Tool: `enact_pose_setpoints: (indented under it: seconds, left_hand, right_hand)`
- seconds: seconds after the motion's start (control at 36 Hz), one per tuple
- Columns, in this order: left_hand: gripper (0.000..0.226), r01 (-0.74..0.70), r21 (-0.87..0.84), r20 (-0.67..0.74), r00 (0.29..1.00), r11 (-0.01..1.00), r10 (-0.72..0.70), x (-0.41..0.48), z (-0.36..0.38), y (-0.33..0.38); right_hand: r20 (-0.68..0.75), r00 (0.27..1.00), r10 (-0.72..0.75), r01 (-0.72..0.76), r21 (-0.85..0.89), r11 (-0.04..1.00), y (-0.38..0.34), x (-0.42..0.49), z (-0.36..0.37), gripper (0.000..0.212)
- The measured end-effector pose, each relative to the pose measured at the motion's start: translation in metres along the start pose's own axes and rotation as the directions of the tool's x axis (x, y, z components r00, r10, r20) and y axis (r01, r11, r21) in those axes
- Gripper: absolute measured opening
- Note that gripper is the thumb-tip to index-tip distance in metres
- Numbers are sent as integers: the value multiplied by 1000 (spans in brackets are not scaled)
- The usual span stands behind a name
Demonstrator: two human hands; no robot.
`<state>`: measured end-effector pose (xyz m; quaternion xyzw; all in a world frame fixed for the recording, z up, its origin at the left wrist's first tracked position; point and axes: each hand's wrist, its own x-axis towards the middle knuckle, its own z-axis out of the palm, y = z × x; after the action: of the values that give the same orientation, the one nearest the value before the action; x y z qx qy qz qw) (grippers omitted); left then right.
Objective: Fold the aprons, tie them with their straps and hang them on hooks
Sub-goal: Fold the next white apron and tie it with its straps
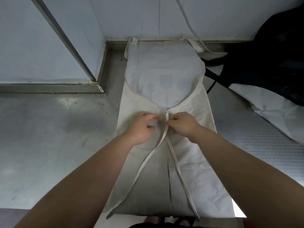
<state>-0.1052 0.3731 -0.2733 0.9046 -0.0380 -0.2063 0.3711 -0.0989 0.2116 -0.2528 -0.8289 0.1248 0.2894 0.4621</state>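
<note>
We had our left hand [141, 127] and our right hand [184, 125] close together, almost touching, over the middle of the cream apron [194, 165]. The apron lay flat on the grey metal surface [49, 137], and its two sides were folded in so they met right between our hands. Both hands pinched the straps [146, 162] where they crossed. The long loose ends ran back from our hands toward our body. We think the knot was only just begun. If we let go too soon, the straps could slip and the folded sides could flop open. If we pulled too hard, the thin cloth could bunch up under our hands and the neat fold would be lost. The loose ends reached the near edge, so they could snag or drag the apron toward us. Off past our right hand lay another apron [271, 112] under a black bag [271, 55], well apart from our work.
</note>
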Motion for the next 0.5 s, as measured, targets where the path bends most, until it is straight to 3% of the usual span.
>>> enact_pose_setpoints:
  seconds: [0.08, 0.14, 0.22, 0.31, 0.36, 0.42, 0.5]
  left_hand:
    - [49, -20, 75, -6, 1000, 997, 21, -2, 2, -4]
    - [51, -11, 93, -13, 1000, 996, 12, -1, 3, -5]
    - [50, 11, 116, -27, 1000, 993, -8, 1, 4, -1]
    - [44, 49, 130, -20, 999, 990, -47, 2, 6, 1]
    - [40, 91, 124, -23, 996, 988, -89, 4, 6, 3]
    - [42, 129, 146, -29, 992, 981, -126, 6, 8, 7]
    - [50, 179, 159, -48, 984, 971, -174, 8, 13, 18]
  right_hand:
    - [-60, 996, 66, -58, 129, 990, -4, 4, -2, 26]
    - [-1, 999, 43, -42, 203, 978, -7, 1, -5, 26]
    - [48, 999, -6, -3, 177, 984, -9, -6, -7, 18]
    - [-9, 1000, 18, -16, 157, 987, -9, -6, -9, 11]
    - [-112, 993, 41, -25, 142, 990, -9, -3, -19, 8]
    - [-291, 953, 80, -45, 123, 991, -7, -3, -40, 19]
    - [-632, 763, 137, -47, 157, 986, 1, -10, -79, 33]
